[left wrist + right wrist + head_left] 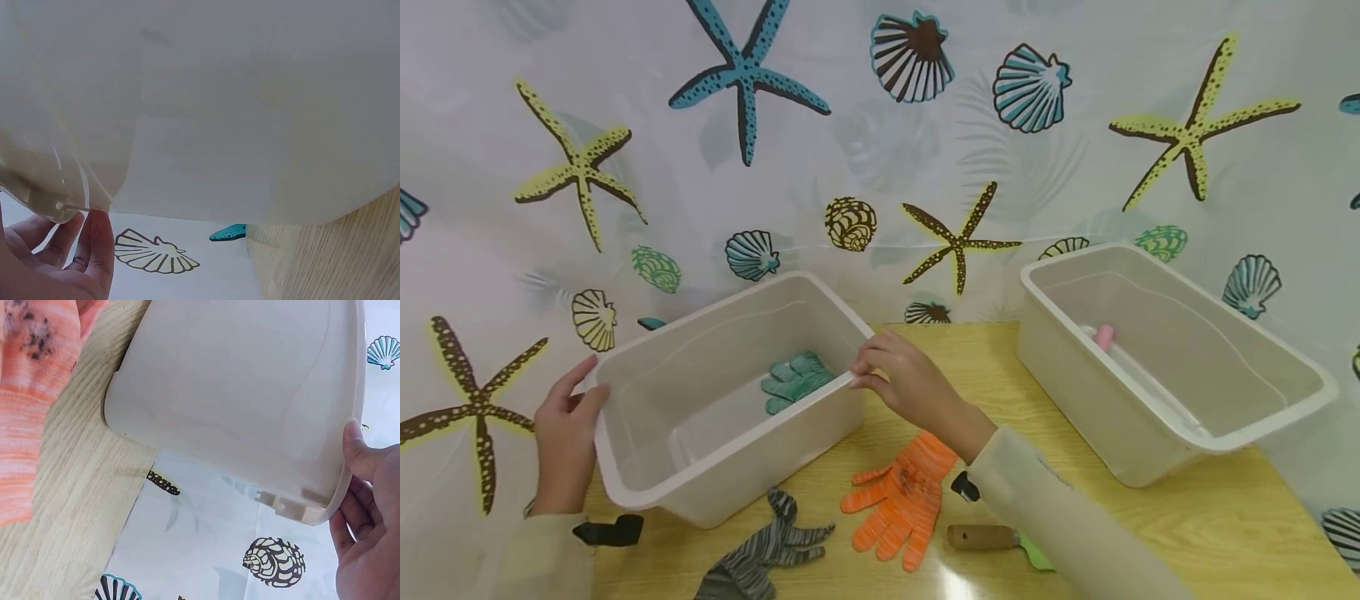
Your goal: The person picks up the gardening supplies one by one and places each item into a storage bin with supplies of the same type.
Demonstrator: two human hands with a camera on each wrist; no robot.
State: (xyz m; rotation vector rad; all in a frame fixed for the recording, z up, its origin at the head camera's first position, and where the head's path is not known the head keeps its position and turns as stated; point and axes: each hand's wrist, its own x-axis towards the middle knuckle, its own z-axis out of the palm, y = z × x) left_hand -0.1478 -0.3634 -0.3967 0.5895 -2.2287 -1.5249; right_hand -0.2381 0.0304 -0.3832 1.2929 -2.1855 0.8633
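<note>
A pale grey plastic bin (760,437) stands at an angle on the wooden table, with a green glove (797,381) lying inside near its right end. At the bin's left end my left hand (567,437) grips the rim; in the left wrist view the fingers (100,250) curl under the rim's edge. My right hand (917,383) pinches the rim at the right end, its thumb (356,447) on one side and fingers beneath in the right wrist view. An orange glove (901,500) and a grey striped glove (763,550) lie in front of the bin.
A second grey bin (1093,392) stands at the right, holding a pink object (1103,337). Below my right forearm lies a tool with a brown handle (981,537) and a green end. A patterned curtain (850,150) hangs behind the table (970,358).
</note>
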